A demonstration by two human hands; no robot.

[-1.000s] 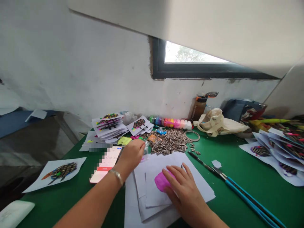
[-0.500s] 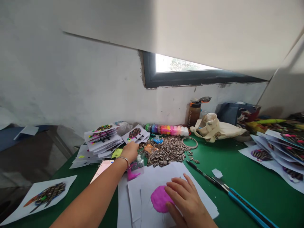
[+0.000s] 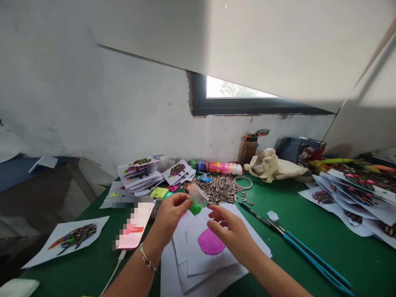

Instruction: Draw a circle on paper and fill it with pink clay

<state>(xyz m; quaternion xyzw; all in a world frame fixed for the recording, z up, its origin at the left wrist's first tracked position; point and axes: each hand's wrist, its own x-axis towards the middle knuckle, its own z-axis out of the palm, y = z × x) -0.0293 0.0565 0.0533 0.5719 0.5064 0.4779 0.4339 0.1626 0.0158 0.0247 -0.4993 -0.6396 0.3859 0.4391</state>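
Note:
My left hand [image 3: 175,212] pinches a small clear plastic bag with green modelling clay [image 3: 196,206] in it, held up above the papers. Close to the bag's right side, my right hand [image 3: 227,225] has its fingers apart and curved, with nothing seen in them. Below it, a flattened magenta clay disc [image 3: 210,242] is stuck on a sheet of white paper [image 3: 198,266], on top of more sheets. Beyond the bag spreads a heap of striped sunflower seeds [image 3: 221,187].
A lit phone [image 3: 136,227] on a cable lies at left, near a finished seed picture [image 3: 74,238]. Stacked cards [image 3: 140,177] stand behind. Tweezers [image 3: 315,255], a pen [image 3: 256,214] and another card stack [image 3: 349,206] lie right. Clay tubs [image 3: 216,167], a bottle [image 3: 249,148] and a cloth bag [image 3: 272,165] line the wall.
My left hand has come back from the far side of the table with the bag of green clay. My right hand has lifted off the magenta disc towards the bag.

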